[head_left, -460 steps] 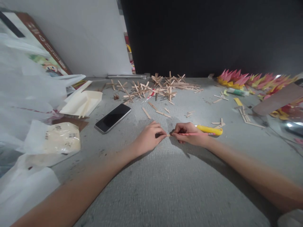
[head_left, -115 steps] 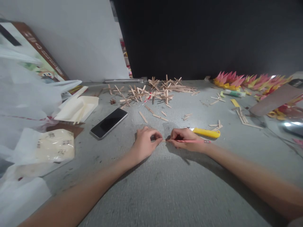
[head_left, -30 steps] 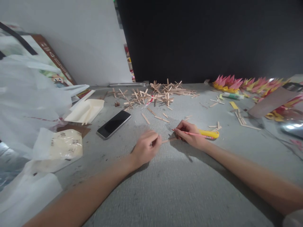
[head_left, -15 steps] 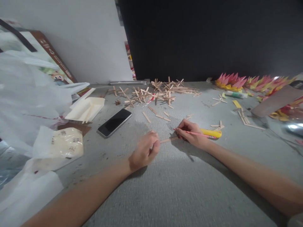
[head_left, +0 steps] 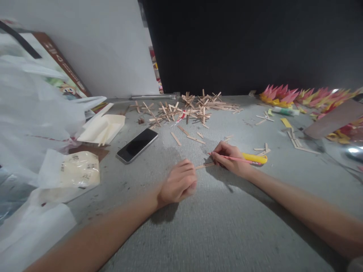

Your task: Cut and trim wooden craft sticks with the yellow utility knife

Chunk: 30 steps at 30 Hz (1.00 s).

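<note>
My right hand (head_left: 229,158) grips a thin pink pencil (head_left: 241,159) and also pinches the right end of a flat wooden stick (head_left: 203,166) that lies on the grey table (head_left: 215,226). My left hand (head_left: 179,184) rests on the table just left of the stick, fingers curled into a loose fist, and I see nothing in it. A yellow utility knife (head_left: 255,158) lies right behind my right hand.
A heap of crossed wooden sticks (head_left: 193,107) lies at the back, with loose sticks (head_left: 187,135) nearer. A black phone (head_left: 137,145) is to the left, with plastic bags (head_left: 42,124) and a folded cream paper (head_left: 102,126). Pink and yellow paper flowers (head_left: 300,96) line the back right.
My left hand has let go of the stick's left end and drawn back toward me, curling shut. My right hand lifted the pencil tip off the stick and now holds the stick's right end.
</note>
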Available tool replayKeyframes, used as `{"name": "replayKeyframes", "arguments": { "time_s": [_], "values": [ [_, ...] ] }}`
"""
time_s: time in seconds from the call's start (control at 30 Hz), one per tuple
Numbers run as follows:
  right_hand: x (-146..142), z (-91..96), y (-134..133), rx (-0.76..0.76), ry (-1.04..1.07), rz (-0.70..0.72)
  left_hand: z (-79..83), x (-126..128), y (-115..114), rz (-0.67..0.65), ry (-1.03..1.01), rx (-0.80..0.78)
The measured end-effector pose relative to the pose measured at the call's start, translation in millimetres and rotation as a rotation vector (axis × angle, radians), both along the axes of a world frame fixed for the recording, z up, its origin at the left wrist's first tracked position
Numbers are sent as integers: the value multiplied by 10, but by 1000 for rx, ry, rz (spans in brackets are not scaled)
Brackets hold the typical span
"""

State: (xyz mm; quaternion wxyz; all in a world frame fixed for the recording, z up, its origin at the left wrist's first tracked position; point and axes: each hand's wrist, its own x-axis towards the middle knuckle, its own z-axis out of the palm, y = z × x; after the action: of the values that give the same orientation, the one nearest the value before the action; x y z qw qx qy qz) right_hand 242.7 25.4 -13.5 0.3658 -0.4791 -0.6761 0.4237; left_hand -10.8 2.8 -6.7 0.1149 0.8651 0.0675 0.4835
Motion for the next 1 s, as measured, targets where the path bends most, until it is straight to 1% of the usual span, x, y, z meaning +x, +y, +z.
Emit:
{"name": "replayKeyframes", "arguments": {
  "time_s": [0.17,0.33,0.37,0.43,0.5,0.57,0.67,0.73,0.8,0.9,1.0],
  "values": [
    [-4,3,-2,-21,14,-11,-21,-8,-5,7,1,6],
    [-15,11,-11,-3,5,-6,29,-29,-18,30,62,-28],
    [-21,10,-11,-2,-1,-7,42,-28,-19,58,81,-43],
    [-32,11,-2,16,-15,-32,63,-12,-15,163,132,-97],
    [-31,19,19,77,-60,-73,75,18,1,294,200,-177],
    [-6,40,51,167,-162,-69,76,55,25,401,257,-237],
    [72,96,100,328,-393,65,60,102,50,489,350,-250],
    [130,148,120,455,-551,165,40,120,45,520,425,-256],
    [180,211,129,553,-711,236,17,129,30,553,490,-281],
    [237,305,143,615,-895,295,-20,132,20,580,553,-329],
    [293,349,177,657,-931,369,-49,126,52,565,544,-401]
  ]
}}
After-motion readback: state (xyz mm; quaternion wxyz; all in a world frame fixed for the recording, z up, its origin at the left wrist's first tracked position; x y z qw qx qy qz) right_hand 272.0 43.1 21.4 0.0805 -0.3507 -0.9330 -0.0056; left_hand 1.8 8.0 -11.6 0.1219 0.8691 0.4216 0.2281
